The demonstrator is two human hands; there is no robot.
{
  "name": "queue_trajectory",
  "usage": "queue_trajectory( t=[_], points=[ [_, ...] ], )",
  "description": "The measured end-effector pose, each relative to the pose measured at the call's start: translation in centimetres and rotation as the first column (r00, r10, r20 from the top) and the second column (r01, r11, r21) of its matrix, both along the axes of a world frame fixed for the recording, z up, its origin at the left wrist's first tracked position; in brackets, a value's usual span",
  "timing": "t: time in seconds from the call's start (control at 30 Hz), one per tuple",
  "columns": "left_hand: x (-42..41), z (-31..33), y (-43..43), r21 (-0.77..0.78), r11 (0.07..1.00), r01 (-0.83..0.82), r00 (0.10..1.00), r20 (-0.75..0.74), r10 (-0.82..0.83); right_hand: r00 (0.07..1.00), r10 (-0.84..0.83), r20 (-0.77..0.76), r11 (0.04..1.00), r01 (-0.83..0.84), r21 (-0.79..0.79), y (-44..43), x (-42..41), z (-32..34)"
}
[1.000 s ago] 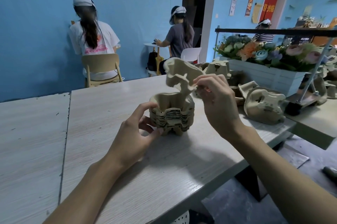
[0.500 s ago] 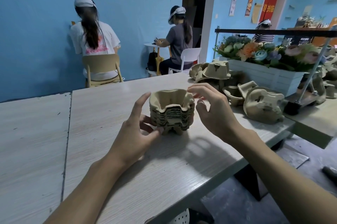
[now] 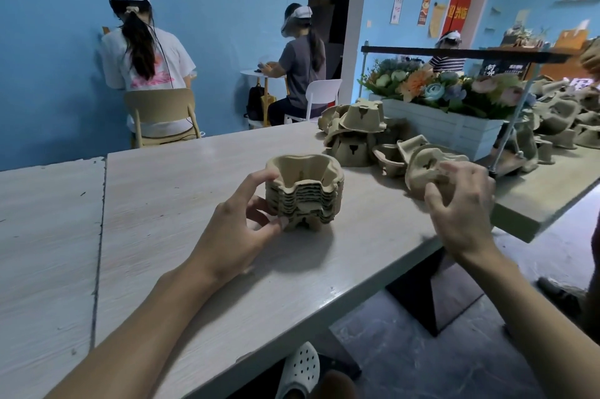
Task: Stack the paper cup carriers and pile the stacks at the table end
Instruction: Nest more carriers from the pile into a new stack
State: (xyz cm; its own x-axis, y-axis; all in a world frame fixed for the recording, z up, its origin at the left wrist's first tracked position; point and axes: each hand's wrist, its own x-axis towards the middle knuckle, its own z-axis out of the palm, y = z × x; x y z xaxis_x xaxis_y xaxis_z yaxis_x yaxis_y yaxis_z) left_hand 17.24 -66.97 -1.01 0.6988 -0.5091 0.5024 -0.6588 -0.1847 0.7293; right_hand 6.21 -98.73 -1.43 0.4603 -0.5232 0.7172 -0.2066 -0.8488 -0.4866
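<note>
The left hand (image 3: 240, 223) grips the stack of carriers (image 3: 305, 194) on the tabletop (image 3: 181, 190) to steady it. The right hand (image 3: 461, 207) curls round a loose carrier (image 3: 422, 168) nearby, probably the next one to add.

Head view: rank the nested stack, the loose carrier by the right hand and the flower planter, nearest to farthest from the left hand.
1. nested stack: gripped by the left hand, table centre.
2. loose carrier: to the right, at the right hand.
3. flower planter: far right, behind.
</note>
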Motion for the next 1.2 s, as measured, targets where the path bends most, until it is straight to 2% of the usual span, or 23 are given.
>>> queue_trajectory(
  t=[0.1,0.2,0.37,0.57,0.67,0.8,0.97,1.07,1.2],
  points=[
    [-0.1,0.0,-0.1,0.004,1.0,-0.003,1.0,0.007,0.003,0.995,-0.028,-0.098,0.997,0.035,0.074,-1.3,0.5,-0.1],
    [-0.1,0.0,-0.2,0.0,1.0,-0.002,1.0,0.011,0.002,0.992,-0.046,-0.116,0.978,0.069,0.198,-2.2,1.5,-0.1],
    [0.1,-0.1,-0.3,0.024,1.0,-0.004,1.0,0.024,0.004,0.998,-0.046,-0.052,0.921,0.063,0.385,-3.0,2.3,0.2],
    [-0.1,-0.3,-0.8,0.033,0.999,-0.034,0.999,0.021,0.034,0.996,-0.053,0.071,0.88,0.013,0.475,-3.2,2.5,1.0],
    [-0.3,-0.3,-1.1,0.044,0.998,-0.054,0.998,0.045,0.052,0.989,-0.116,0.094,0.845,0.048,0.533,-3.3,2.7,1.2],
    [-0.5,-0.2,-1.6,0.03,0.998,-0.063,0.997,0.034,0.062,0.981,-0.187,0.041,0.81,0.131,0.571,-3.3,2.8,1.4],
    [-0.2,0.2,-2.8,0.038,0.997,-0.07,0.997,0.03,0.069,0.989,-0.147,-0.011,0.788,0.124,0.603,-3.3,2.8,1.7],
    [-0.6,-0.2,-3.1,0.016,0.997,-0.072,0.997,0.036,0.071,0.995,-0.09,-0.034,0.844,0.094,0.528,-3.1,2.4,0.9],
    [-0.6,-0.3,-2.8,-0.004,0.998,-0.064,0.997,0.038,0.064,0.999,0.002,0.047,0.909,-0.021,0.416,-2.5,1.8,-0.1]
  ],
)
